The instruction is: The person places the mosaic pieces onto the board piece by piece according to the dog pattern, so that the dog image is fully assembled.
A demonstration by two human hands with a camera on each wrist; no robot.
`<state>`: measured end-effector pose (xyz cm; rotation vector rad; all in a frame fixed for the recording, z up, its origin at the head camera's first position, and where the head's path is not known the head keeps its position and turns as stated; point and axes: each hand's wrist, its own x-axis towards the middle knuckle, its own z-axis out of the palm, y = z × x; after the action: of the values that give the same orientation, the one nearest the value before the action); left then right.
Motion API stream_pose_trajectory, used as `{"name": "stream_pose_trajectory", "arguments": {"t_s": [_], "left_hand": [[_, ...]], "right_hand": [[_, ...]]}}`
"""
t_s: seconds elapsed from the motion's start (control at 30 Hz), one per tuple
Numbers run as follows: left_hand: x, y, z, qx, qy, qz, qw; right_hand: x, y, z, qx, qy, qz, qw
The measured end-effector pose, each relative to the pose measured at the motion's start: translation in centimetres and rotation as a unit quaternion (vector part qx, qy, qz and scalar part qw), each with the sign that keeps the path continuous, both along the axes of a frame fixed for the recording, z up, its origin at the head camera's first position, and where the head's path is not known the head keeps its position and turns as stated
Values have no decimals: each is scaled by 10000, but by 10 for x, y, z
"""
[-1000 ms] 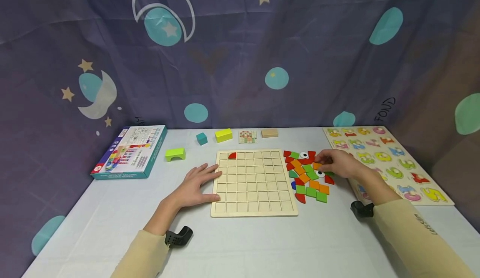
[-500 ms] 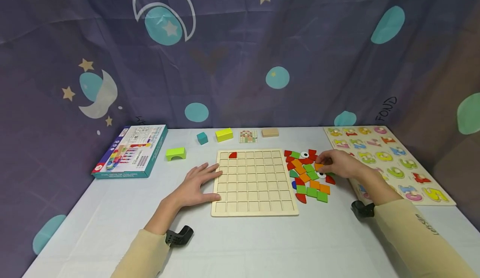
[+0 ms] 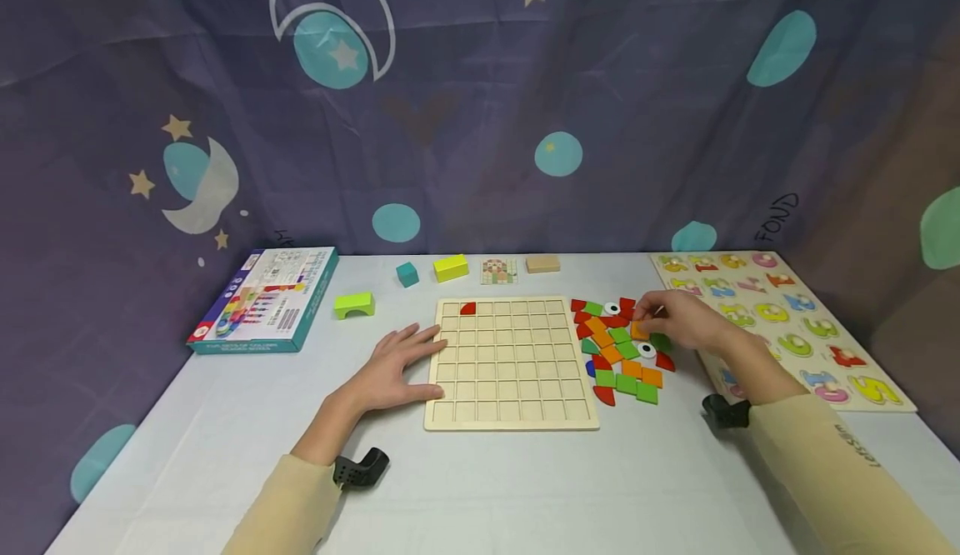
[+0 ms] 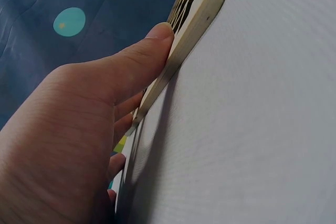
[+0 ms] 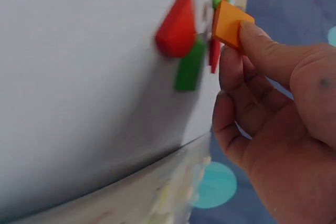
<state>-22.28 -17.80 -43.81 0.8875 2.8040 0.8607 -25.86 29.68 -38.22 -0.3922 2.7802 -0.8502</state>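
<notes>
A wooden grid board (image 3: 510, 363) lies on the table, with one red quarter-round tile (image 3: 468, 309) in its top row, near the left corner. My left hand (image 3: 397, 365) rests at the board's left edge, fingers spread and thumb on the rim; the left wrist view shows the thumb (image 4: 142, 59) against the wooden edge. To the right of the board, my right hand (image 3: 684, 320) pinches an orange square tile (image 5: 229, 23) between thumb and fingers. Beneath and beside it spreads a loose pile of green, orange, red and blue tiles, including a white eye tile (image 3: 646, 350).
A number puzzle board (image 3: 795, 317) lies right of the pile. Along the back stand a teal cube (image 3: 407, 274), a yellow block (image 3: 451, 268), a picture card (image 3: 498, 271) and a wooden block (image 3: 543, 264). A green arch (image 3: 354, 305) and a boxed toy (image 3: 266, 301) are at left.
My right hand has shifted slightly up and away from the pile with the orange tile, uncovering more of the eye tile and a green tile. The left hand stays at the board's edge.
</notes>
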Motion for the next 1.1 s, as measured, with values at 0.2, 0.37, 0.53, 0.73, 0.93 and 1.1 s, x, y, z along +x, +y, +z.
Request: {"name": "stream_pose_trajectory", "arguments": {"t_s": [0.2,0.37,0.53,0.73,0.93,1.1], "left_hand": [[-1,-1,0,-23,-3,-5,10000],[-1,-2,1,-74,8,0,10000],[-1,-1,1,-139,-2,-3,9999],[0,1,3,-77,-98,-47,9999],[0,2,5,4,-152,-114,9998],[-1,0,3,15,-137,-139,9998]], "right_hand": [[-5,-17,11,-208,-21,-15,9998],[-12,-46,15,-362,97,86,9993],[-21,-79,15,-467,325,313,9979],[-31,-116,8,-641,416,677,9948],[-42,-148,2,-884,350,798,9923],[-49,-171,0,-942,398,843,9912]]}}
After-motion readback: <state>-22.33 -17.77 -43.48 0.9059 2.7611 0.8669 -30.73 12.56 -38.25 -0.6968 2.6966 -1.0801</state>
